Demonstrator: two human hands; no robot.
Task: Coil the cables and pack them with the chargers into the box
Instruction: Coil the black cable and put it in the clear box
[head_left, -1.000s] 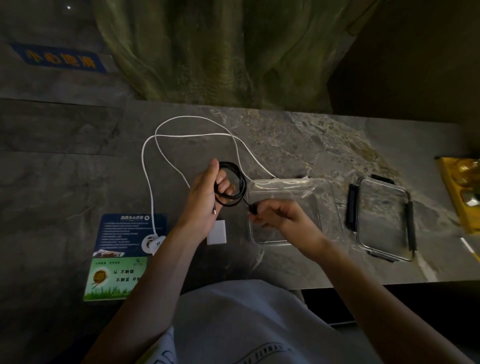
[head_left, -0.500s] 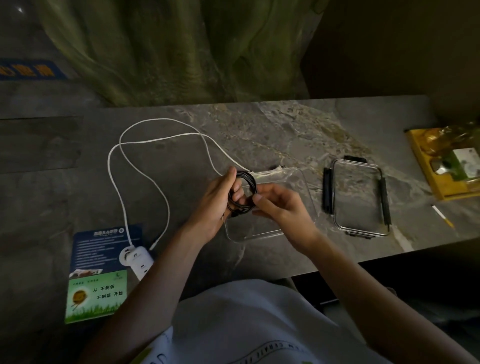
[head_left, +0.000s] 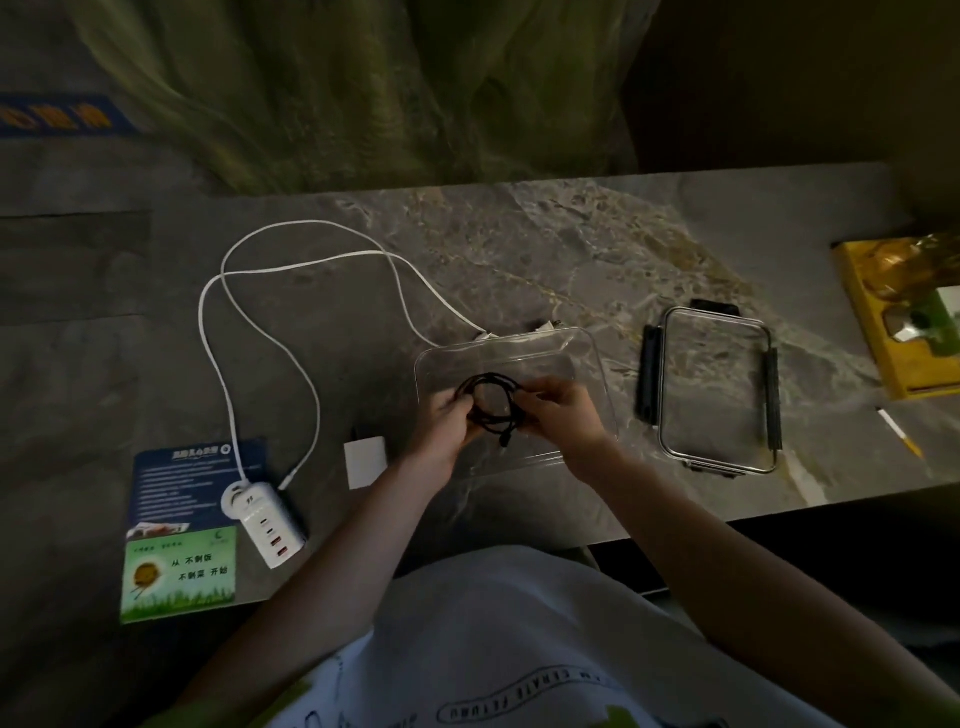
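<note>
Holding the thin black cable (head_left: 491, 404), wound into a small loose coil, both hands sit just above the clear plastic rectangular box (head_left: 597, 353) on the grey marbled table (head_left: 571, 249). The left hand (head_left: 444, 423) has its fingers curled round the coil's left side. The right hand (head_left: 563, 410) pinches the right side between thumb and fingertips, and one plug end dangles below the loops. By my reading the first cable is coiled and about to be set down, so the task looks roughly a quarter done, and nothing can be made out lying in the box yet. The long white cable (head_left: 228, 332) sprawls uncoiled across the table to the left, one end at the white multi-port charger (head_left: 265, 519) and the other near the box's far rim. A small white square charger (head_left: 365, 461) lies just left of the box, unpacked. Whether the cable is plugged into the charger I cannot tell. The clear lid with black clips (head_left: 714, 389) rests apart to the right, so closing would come last.
</note>
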